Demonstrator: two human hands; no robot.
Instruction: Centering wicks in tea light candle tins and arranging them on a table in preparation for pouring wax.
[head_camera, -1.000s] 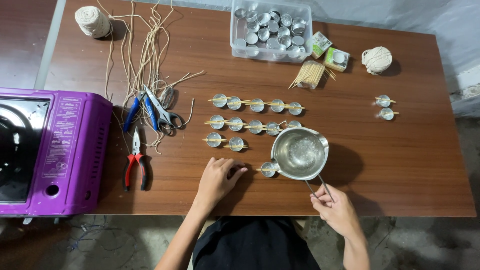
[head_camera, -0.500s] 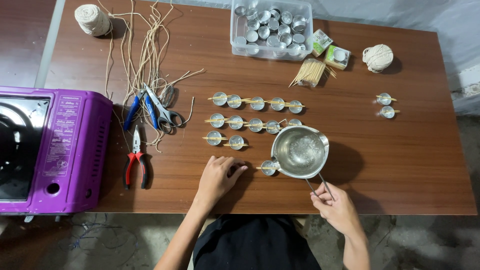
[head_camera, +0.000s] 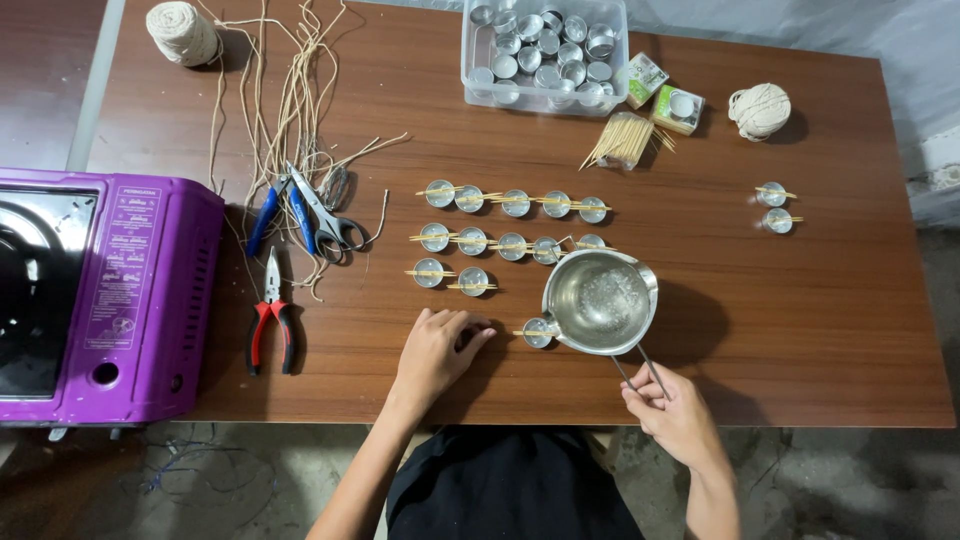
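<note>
The small steel pot (head_camera: 600, 302) sits just right of centre in the lower half of the frame, tipped slightly toward a small metal cup (head_camera: 538, 331) that touches its lower left rim and has a thin stick laid across its top. The pot's wire handle (head_camera: 637, 368) runs down and to the right into the right hand (head_camera: 675, 415), whose fingers are closed around the handle's end. The left hand (head_camera: 437, 350) lies palm down on the wooden table (head_camera: 820, 330), left of the cup, its fingers loosely curled and holding nothing; its fingertips stop just short of the cup.

Above the pot, three rows of the same cups (head_camera: 510, 222) stand with sticks across them (the last cup of the middle row is partly hidden by the pot's rim). Two more such cups (head_camera: 774, 208) stand well apart at the right. At the top centre, a clear plastic box (head_camera: 545, 52) holds empty cups, with a bundle of sticks (head_camera: 625, 140) just below its right corner and two small green boxes (head_camera: 662, 92) beside it. A ball of twine (head_camera: 760, 108) lies at the upper right and another (head_camera: 183, 32) at the upper left, loose strands trailing down to scissors (head_camera: 318, 210) and red-handled pliers (head_camera: 272, 315). A purple portable stove (head_camera: 100, 295) fills the left edge.
</note>
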